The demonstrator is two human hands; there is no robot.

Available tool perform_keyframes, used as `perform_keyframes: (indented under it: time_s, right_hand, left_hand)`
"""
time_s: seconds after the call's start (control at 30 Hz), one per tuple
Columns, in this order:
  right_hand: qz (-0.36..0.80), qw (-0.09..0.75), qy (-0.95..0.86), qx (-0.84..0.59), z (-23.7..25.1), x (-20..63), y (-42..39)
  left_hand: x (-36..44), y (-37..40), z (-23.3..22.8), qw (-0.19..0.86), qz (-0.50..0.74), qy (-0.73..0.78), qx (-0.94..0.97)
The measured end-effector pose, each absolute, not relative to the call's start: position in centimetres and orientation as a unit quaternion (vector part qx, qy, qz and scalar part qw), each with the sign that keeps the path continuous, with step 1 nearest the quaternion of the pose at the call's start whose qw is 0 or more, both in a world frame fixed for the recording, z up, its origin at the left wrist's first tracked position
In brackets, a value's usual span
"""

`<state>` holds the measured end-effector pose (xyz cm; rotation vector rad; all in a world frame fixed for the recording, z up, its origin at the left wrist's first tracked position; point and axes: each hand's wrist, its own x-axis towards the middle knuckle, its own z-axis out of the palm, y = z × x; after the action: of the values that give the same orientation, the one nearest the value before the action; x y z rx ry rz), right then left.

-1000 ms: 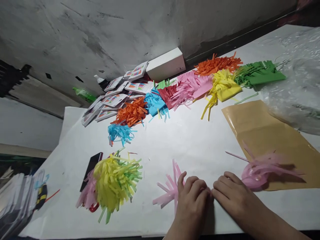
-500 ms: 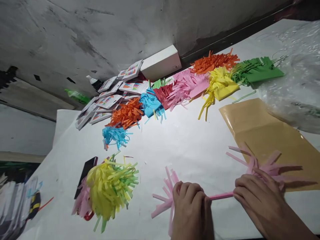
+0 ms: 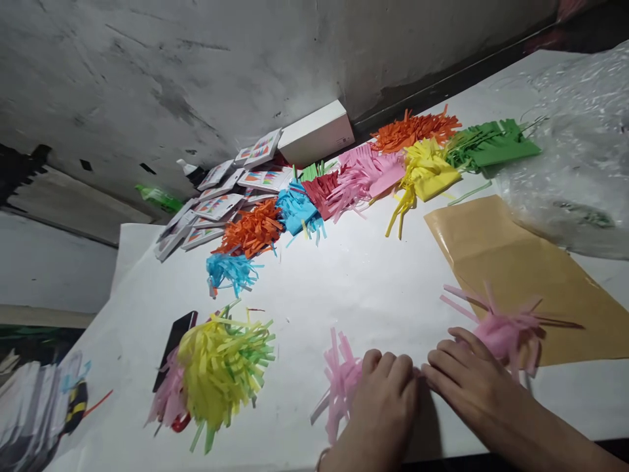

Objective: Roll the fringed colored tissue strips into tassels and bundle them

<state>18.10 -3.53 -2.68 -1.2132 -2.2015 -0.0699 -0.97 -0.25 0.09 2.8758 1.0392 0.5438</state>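
A pink tissue-paper tassel [image 3: 506,331] lies across the front of the table, with fringed strips spreading out at both ends. My left hand [image 3: 386,396] is closed around it near the left fringe [image 3: 339,377]. My right hand [image 3: 474,390] has its fingers bent together over the strip beside the right fringe. Fingertips of the two hands nearly meet, and the middle of the tassel is hidden beneath them. The right fringe rests partly over a brown paper envelope [image 3: 491,242].
Yellow and green tassels [image 3: 216,373] lie on a dark phone [image 3: 174,347] at left. Fringed paper in several colours, including an orange bundle [image 3: 253,229], lines the back near small boxes [image 3: 219,206] and a white box [image 3: 317,134]. Clear plastic wrap [image 3: 580,170] covers the right.
My right hand has slid left, close to my left hand. The twisted pink length that showed between them is now covered. The view has shifted slightly.
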Motion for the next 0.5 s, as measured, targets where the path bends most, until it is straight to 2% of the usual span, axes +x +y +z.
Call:
perform_keyframes:
  time_s: [0.07,0.17,0.23,0.3,0.37,0.5]
  right_hand:
    - [-0.027,0.309,-0.842,-0.442,-2.2,18.2,-3.2]
    - [-0.008,0.344,-0.846,-0.406,-0.9,18.8,-3.3]
    - [0.011,0.385,-0.834,-0.394,0.2,19.2,-3.5]
    - [0.035,0.431,-0.815,-0.387,1.5,19.4,-3.8]
    - [0.06,0.471,-0.79,-0.387,2.7,19.4,-3.9]
    - [0.104,0.517,-0.742,-0.413,3.8,19.6,-4.2]
  left_hand:
    - [-1.2,0.0,0.5,0.117,0.192,0.365,0.904]
    - [-1.4,-0.1,1.6,0.385,0.223,0.407,0.798]
    - [-1.2,-0.5,2.4,0.574,0.227,0.424,0.663]
    - [-0.6,-1.1,3.0,0.709,0.242,0.431,0.502]
    - [0.3,-1.7,3.3,0.773,0.274,0.414,0.395]
    - [1.8,-2.2,3.0,0.801,0.329,0.362,0.345]
